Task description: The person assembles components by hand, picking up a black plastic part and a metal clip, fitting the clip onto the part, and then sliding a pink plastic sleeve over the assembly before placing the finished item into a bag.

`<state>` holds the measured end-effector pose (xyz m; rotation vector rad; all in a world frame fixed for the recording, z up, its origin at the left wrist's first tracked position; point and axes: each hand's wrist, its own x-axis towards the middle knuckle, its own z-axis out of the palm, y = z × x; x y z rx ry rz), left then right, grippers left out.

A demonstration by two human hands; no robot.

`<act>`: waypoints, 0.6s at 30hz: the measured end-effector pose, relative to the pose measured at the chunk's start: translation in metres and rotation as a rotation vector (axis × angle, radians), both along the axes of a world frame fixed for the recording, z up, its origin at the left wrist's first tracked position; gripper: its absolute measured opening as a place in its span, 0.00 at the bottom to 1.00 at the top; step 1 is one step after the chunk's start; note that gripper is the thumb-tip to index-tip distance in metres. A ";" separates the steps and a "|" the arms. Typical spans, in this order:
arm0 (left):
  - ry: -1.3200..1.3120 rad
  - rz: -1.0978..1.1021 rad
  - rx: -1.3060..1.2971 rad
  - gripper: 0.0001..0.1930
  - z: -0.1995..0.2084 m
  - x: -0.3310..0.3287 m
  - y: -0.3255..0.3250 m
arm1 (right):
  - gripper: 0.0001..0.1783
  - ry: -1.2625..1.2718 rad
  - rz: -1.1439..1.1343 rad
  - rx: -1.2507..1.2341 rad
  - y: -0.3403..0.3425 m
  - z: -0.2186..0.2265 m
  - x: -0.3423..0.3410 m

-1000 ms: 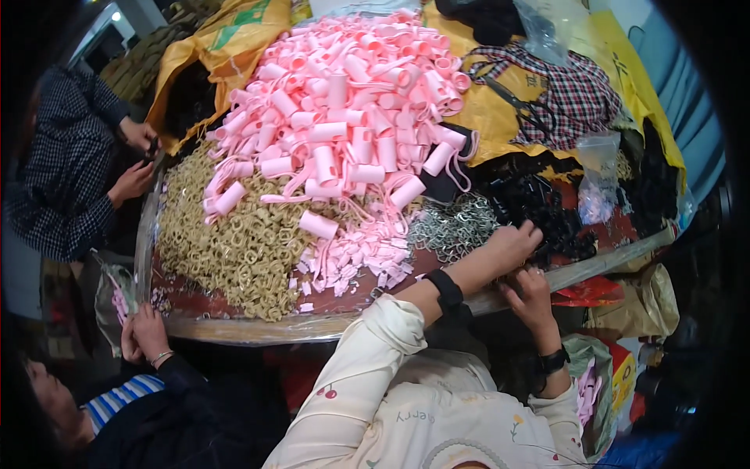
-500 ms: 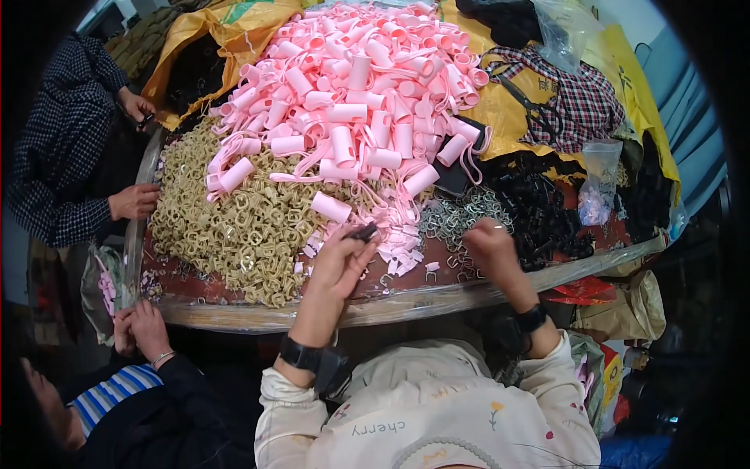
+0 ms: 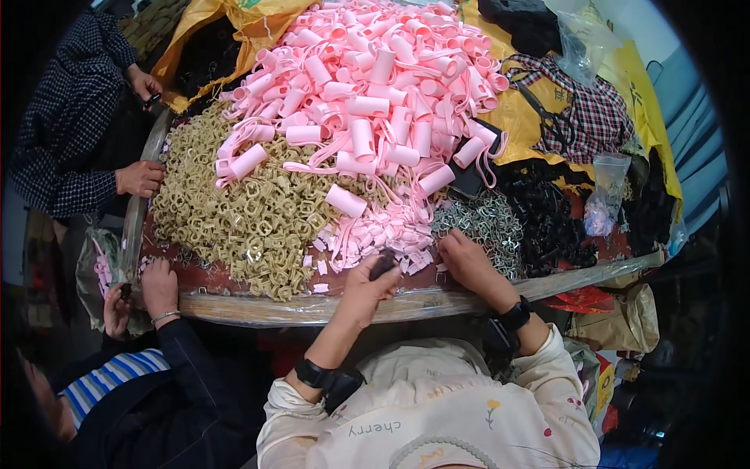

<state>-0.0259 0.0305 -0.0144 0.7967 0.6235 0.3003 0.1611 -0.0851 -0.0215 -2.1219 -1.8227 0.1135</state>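
My left hand (image 3: 366,295) is closed around a small dark brown or black piece (image 3: 383,265), held just over the near edge of the small pink pieces (image 3: 394,227). What kind of piece it is I cannot make out. To its right, my right hand (image 3: 467,263) has its fingers drawn together at the left near side of a heap of small metal clips (image 3: 491,223). Anything between those fingertips is hidden.
Beyond lies a tall heap of pink cylinders with straps (image 3: 363,138). Beige plastic buckles (image 3: 242,207) spread left, black parts (image 3: 547,223) right. The table's wooden rim (image 3: 258,309) is plastic-wrapped. Scissors (image 3: 539,105) lie far right. Co-workers' hands (image 3: 141,178) (image 3: 160,287) are at the left edge.
My left hand has come right and nearer with the dark piece. My right hand has shifted left to the near side of the metal clips. The near co-worker's hands have moved apart.
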 end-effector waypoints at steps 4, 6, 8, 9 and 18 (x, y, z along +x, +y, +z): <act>0.034 -0.026 0.275 0.07 0.008 0.017 -0.016 | 0.05 0.568 -0.019 0.127 -0.010 0.025 -0.010; 0.043 -0.046 0.374 0.07 0.009 0.025 -0.021 | 0.05 1.128 -0.092 0.004 -0.015 0.029 -0.018; 0.013 -0.086 0.564 0.07 0.003 0.029 -0.024 | 0.06 1.409 -0.130 -0.055 -0.018 0.032 -0.021; -0.002 -0.105 0.658 0.07 0.001 0.031 -0.026 | 0.06 1.479 -0.130 -0.081 -0.019 0.033 -0.022; 0.008 -0.113 0.401 0.06 0.003 0.039 -0.029 | 0.05 1.244 -0.141 0.134 -0.022 0.035 -0.035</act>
